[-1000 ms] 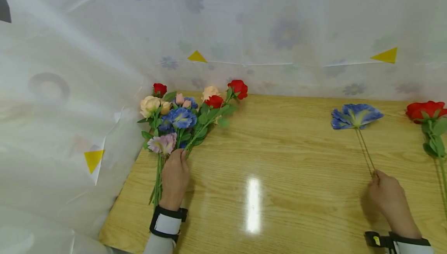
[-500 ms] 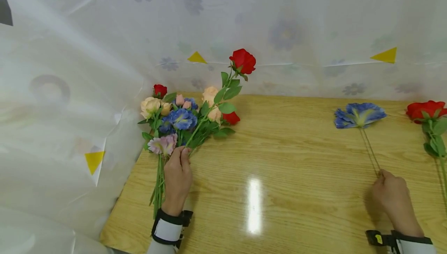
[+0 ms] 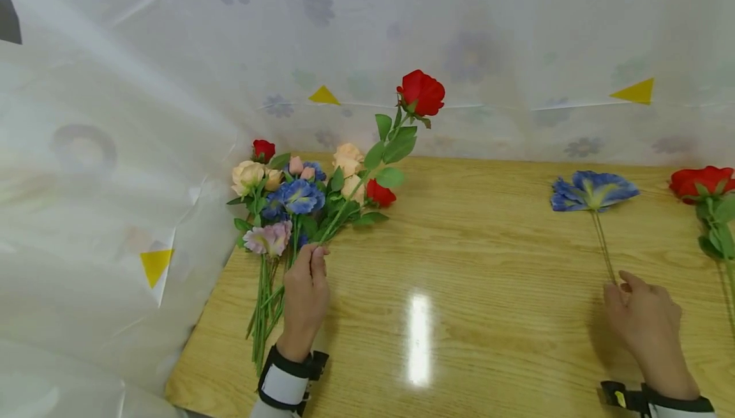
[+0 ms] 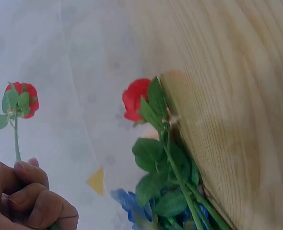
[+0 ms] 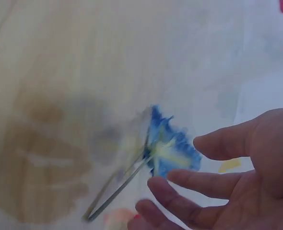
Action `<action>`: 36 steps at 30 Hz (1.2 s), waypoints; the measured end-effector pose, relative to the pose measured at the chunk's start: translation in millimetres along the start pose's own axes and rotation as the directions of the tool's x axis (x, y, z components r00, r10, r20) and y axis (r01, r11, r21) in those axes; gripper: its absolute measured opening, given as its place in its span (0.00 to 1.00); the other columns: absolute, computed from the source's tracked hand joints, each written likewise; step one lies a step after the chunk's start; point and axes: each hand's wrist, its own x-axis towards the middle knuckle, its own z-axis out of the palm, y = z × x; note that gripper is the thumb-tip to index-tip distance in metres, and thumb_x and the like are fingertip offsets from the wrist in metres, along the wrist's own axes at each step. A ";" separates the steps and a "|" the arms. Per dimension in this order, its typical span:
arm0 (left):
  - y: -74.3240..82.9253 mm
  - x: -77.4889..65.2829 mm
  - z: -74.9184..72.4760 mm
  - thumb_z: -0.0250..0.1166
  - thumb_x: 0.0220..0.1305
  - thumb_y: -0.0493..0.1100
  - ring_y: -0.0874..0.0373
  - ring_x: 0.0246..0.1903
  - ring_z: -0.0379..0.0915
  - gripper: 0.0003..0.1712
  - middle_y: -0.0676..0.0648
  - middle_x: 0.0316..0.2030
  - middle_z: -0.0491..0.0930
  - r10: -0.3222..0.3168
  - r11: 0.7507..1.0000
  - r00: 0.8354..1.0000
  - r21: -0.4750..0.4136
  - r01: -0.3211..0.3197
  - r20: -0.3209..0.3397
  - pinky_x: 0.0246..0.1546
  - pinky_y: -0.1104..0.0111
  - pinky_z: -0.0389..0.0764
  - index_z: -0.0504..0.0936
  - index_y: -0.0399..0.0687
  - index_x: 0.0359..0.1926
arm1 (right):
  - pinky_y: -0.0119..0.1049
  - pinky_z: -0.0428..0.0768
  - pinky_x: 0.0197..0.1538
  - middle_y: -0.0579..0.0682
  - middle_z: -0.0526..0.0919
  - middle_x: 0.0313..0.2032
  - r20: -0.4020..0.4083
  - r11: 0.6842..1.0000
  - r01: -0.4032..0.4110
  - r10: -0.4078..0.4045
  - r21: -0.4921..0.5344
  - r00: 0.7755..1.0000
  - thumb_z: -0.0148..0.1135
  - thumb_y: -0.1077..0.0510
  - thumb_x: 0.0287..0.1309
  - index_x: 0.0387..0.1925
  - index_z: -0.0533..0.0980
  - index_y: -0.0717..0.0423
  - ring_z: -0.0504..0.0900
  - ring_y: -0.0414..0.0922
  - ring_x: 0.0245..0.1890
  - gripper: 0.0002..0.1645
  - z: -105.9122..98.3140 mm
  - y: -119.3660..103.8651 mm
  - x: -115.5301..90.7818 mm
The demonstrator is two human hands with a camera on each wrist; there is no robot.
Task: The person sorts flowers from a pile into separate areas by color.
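While left hand (image 3: 307,297) pinches red rose (image 3: 422,93), right hand (image 3: 647,323) spread, near blue flower (image 3: 597,192)

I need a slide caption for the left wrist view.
Left hand holding one red rose, another red rose and leaves nearby.

There are four red flowers (image 3: 422,94), two small pink buds (image 3: 295,164) and three yellow triangles (image 3: 155,267). Two wrist bands (image 3: 284,385) show.
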 end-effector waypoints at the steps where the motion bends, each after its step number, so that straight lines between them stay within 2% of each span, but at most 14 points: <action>1: 1.8 -1.2 2.0 0.47 0.79 0.39 0.67 0.16 0.57 0.14 0.49 0.21 0.70 0.003 1.000 1.000 -0.014 -0.003 0.007 0.17 0.72 0.63 0.78 0.38 0.44 | 0.66 0.64 0.46 0.81 0.72 0.51 0.009 0.999 0.029 -0.029 0.030 1.000 0.38 0.53 0.76 0.63 0.61 0.82 0.67 0.76 0.49 0.33 0.0 -5.2 -2.2; 6: 13.2 -6.9 17.4 0.46 0.79 0.38 0.69 0.15 0.54 0.13 0.53 0.20 0.67 0.032 0.994 0.997 -0.104 -0.025 0.072 0.16 0.74 0.61 0.77 0.42 0.42 | 0.60 0.78 0.43 0.78 0.74 0.54 0.118 0.973 0.124 -0.149 0.196 0.982 0.41 0.52 0.78 0.66 0.63 0.76 0.75 0.73 0.51 0.31 5.7 -41.3 -13.6; 9: 23.2 -10.6 27.6 0.45 0.79 0.38 0.70 0.14 0.52 0.12 0.54 0.20 0.64 0.041 0.982 0.990 -0.190 -0.014 0.136 0.16 0.75 0.60 0.75 0.43 0.41 | 0.47 0.83 0.43 0.71 0.78 0.56 0.148 0.953 0.161 -0.204 0.258 0.968 0.43 0.49 0.78 0.67 0.67 0.67 0.79 0.66 0.52 0.30 12.9 -67.6 -22.2; 11: 31.1 -12.9 33.7 0.44 0.79 0.38 0.70 0.15 0.50 0.11 0.54 0.20 0.63 0.038 0.967 0.983 -0.253 0.008 0.178 0.17 0.75 0.59 0.73 0.44 0.40 | 0.38 0.84 0.42 0.65 0.81 0.54 0.141 0.930 0.199 -0.252 0.311 0.958 0.45 0.49 0.77 0.66 0.69 0.63 0.82 0.59 0.51 0.27 20.4 -85.6 -28.2; 14: 44.8 -16.5 41.2 0.42 0.81 0.41 0.68 0.16 0.49 0.13 0.52 0.21 0.62 0.001 0.928 0.966 -0.359 0.096 0.260 0.19 0.75 0.58 0.72 0.44 0.40 | 0.31 0.82 0.41 0.58 0.85 0.49 0.151 0.885 0.232 -0.314 0.404 0.937 0.47 0.50 0.77 0.63 0.72 0.59 0.85 0.44 0.46 0.24 31.8 -112.1 -35.7; 17: 57.9 -19.0 47.7 0.40 0.81 0.46 0.66 0.19 0.52 0.16 0.49 0.22 0.61 -0.031 0.856 0.925 -0.468 0.219 0.378 0.24 0.75 0.59 0.70 0.43 0.40 | 0.33 0.83 0.43 0.57 0.85 0.44 0.189 0.802 0.221 -0.380 0.554 0.905 0.47 0.52 0.77 0.61 0.74 0.60 0.84 0.37 0.43 0.21 43.4 -134.4 -42.6; 20: 69.3 -20.5 52.9 0.39 0.81 0.48 0.63 0.24 0.57 0.18 0.43 0.25 0.63 -0.024 0.769 0.865 -0.544 0.336 0.500 0.31 0.75 0.62 0.69 0.40 0.42 | 0.37 0.84 0.46 0.61 0.83 0.43 0.249 0.703 0.160 -0.442 0.693 0.862 0.46 0.53 0.77 0.59 0.74 0.63 0.84 0.40 0.43 0.22 53.3 -151.7 -48.5; 22: 75.6 -21.1 55.5 0.40 0.81 0.48 0.62 0.29 0.62 0.19 0.39 0.28 0.68 -0.004 0.721 0.826 -0.571 0.393 0.564 0.36 0.73 0.65 0.68 0.37 0.43 | 0.39 0.84 0.48 0.64 0.82 0.43 0.276 0.646 0.127 -0.484 0.752 0.831 0.46 0.53 0.77 0.58 0.74 0.66 0.85 0.43 0.43 0.22 59.2 -160.0 -51.8; 24: 80.8 -21.7 57.8 0.41 0.81 0.49 0.61 0.35 0.69 0.19 0.37 0.34 0.76 0.015 0.704 0.801 -0.575 0.417 0.599 0.42 0.72 0.70 0.69 0.37 0.46 | 0.41 0.84 0.49 0.66 0.81 0.43 0.287 0.601 0.106 -0.520 0.792 0.805 0.45 0.54 0.78 0.58 0.73 0.68 0.85 0.44 0.43 0.22 64.4 -166.1 -55.1; 27: 86.7 -22.2 61.4 0.44 0.80 0.49 0.59 0.50 0.76 0.17 0.39 0.45 0.84 0.031 0.686 0.777 -0.579 0.440 0.628 0.56 0.68 0.72 0.71 0.40 0.50 | 0.40 0.84 0.51 0.65 0.81 0.46 0.295 0.574 0.098 -0.552 0.813 0.780 0.44 0.55 0.78 0.58 0.72 0.69 0.85 0.42 0.45 0.22 70.8 -171.8 -60.2; 29: 89.0 -23.1 63.6 0.45 0.80 0.49 0.58 0.58 0.75 0.16 0.43 0.52 0.84 0.036 0.676 0.764 -0.579 0.456 0.644 0.61 0.66 0.71 0.71 0.42 0.51 | 0.39 0.83 0.52 0.64 0.81 0.49 0.299 0.558 0.094 -0.572 0.825 0.764 0.45 0.56 0.77 0.59 0.71 0.68 0.84 0.40 0.47 0.21 74.0 -174.0 -63.8; 32: 90.8 -25.2 67.0 0.47 0.79 0.47 0.56 0.63 0.72 0.14 0.47 0.58 0.82 0.042 0.638 0.724 -0.577 0.510 0.688 0.60 0.68 0.73 0.72 0.43 0.52 | 0.36 0.82 0.54 0.65 0.78 0.55 0.295 0.527 0.094 -0.604 0.845 0.740 0.45 0.57 0.77 0.62 0.68 0.67 0.81 0.36 0.51 0.21 77.4 -175.4 -68.9; 35: 91.5 -27.4 70.0 0.51 0.77 0.46 0.56 0.61 0.74 0.12 0.51 0.60 0.80 0.034 0.644 0.699 -0.551 0.531 0.714 0.53 0.68 0.78 0.73 0.45 0.51 | 0.35 0.81 0.55 0.66 0.76 0.56 0.260 0.480 0.108 -0.635 0.871 0.727 0.44 0.60 0.77 0.65 0.65 0.69 0.80 0.35 0.53 0.22 79.7 -175.8 -73.4; 36: 91.5 -27.8 71.2 0.53 0.76 0.46 0.56 0.60 0.74 0.11 0.52 0.60 0.80 0.031 0.661 0.701 -0.541 0.520 0.712 0.54 0.67 0.77 0.75 0.45 0.51 | 0.36 0.81 0.54 0.65 0.77 0.55 0.245 0.457 0.107 -0.643 0.883 0.725 0.43 0.60 0.77 0.65 0.65 0.70 0.80 0.36 0.52 0.22 80.4 -175.9 -74.5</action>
